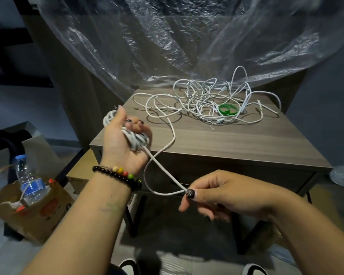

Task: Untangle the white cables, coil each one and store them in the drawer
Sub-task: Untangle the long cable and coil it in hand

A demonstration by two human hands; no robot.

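1. Left hand (125, 143) up off the counter's (216, 143) near-left corner, fingers (136, 124) curled round a half-wound coil (135, 139) of white cable. Needs to stay snug but not crushing, so new loops slide on.
2. Right hand (213, 192) lower and nearer, thumb and forefinger pinching the free run of that cable (167, 147), other fingers loosely curled. From that pinch the line loops up to the coil and also back over the counter edge.
3. Probably best to feed slack through the right pinch, letting it slip instead of yanking; each wrap laid next to the last one.
4. Tangle (211, 100) sits far side of both hands, on the counter, with a green band (227, 110) in it. Far end of the line runs toward it, so likely snag there; gentle pulls only, or the whole mess could drag along.
5. Drawer (246, 175) front just beyond the right fingers, looks closed. Nothing stored yet, so early days.
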